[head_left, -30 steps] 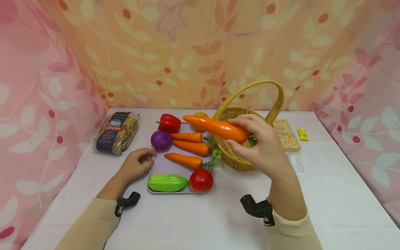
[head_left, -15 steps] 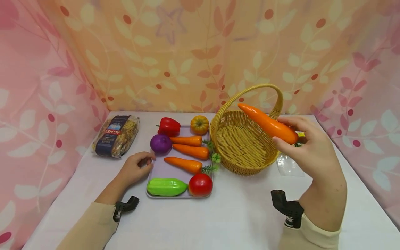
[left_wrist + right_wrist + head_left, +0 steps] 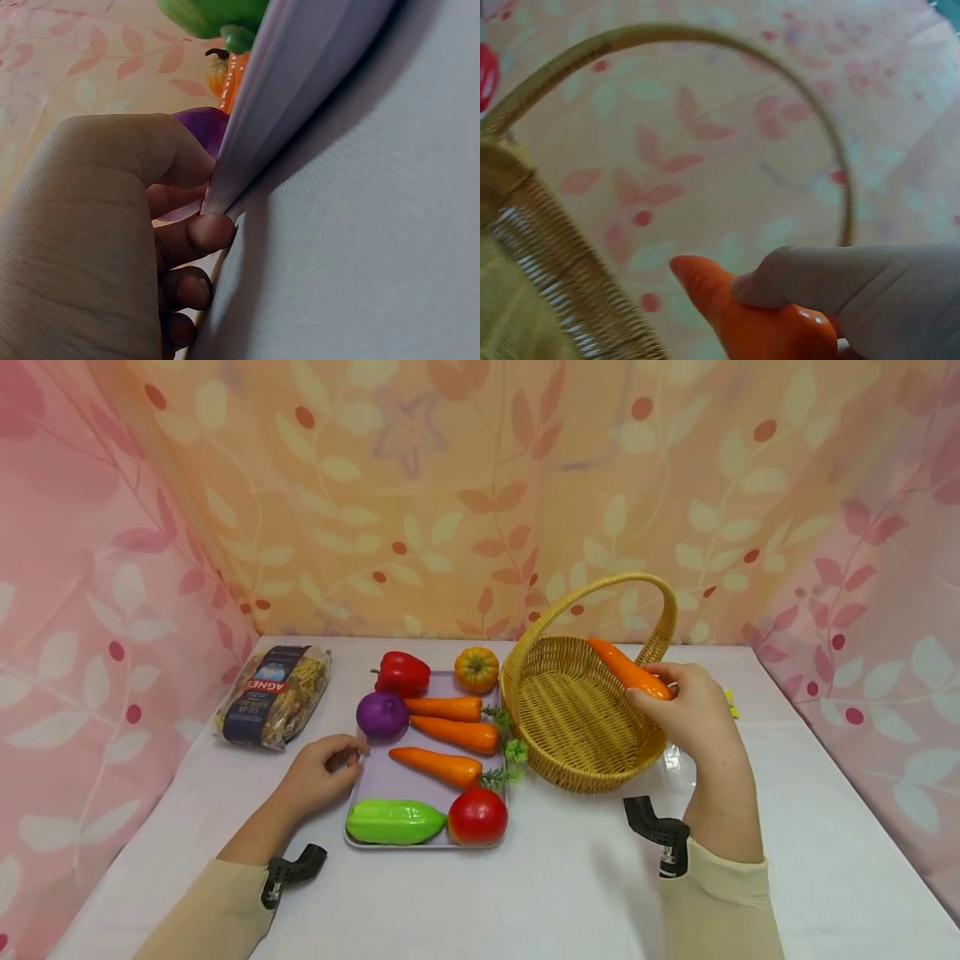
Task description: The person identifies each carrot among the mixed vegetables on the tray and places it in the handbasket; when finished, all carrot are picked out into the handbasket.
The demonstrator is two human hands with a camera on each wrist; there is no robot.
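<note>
My right hand (image 3: 697, 710) grips an orange carrot (image 3: 626, 668) by its thick end, over the right side of the wicker basket (image 3: 585, 781). The carrot's tip points up and left, and its thick end is hidden by the hand. In the right wrist view the thumb presses on the carrot (image 3: 772, 330) beside the basket's woven wall. With thumb and fingers, my left hand (image 3: 318, 777) pinches the left rim of the lilac tray (image 3: 259, 112). On this tray lie several carrots (image 3: 438, 767), a purple onion (image 3: 382, 717), a green ridged vegetable (image 3: 393, 822) and a red tomato (image 3: 477, 817).
A red bell pepper (image 3: 402, 673) and a small orange pumpkin (image 3: 476, 670) sit at the tray's far end. A bag of pasta (image 3: 273, 696) lies on the left of the table. The basket's tall handle (image 3: 592, 585) arches above it. A yellow packet (image 3: 731, 703) shows behind my right hand.
My right hand first carried the carrot rightward past the basket, then lowered it back left to the basket's right side. The left hand stays at the tray rim. The whole view shifted slightly.
</note>
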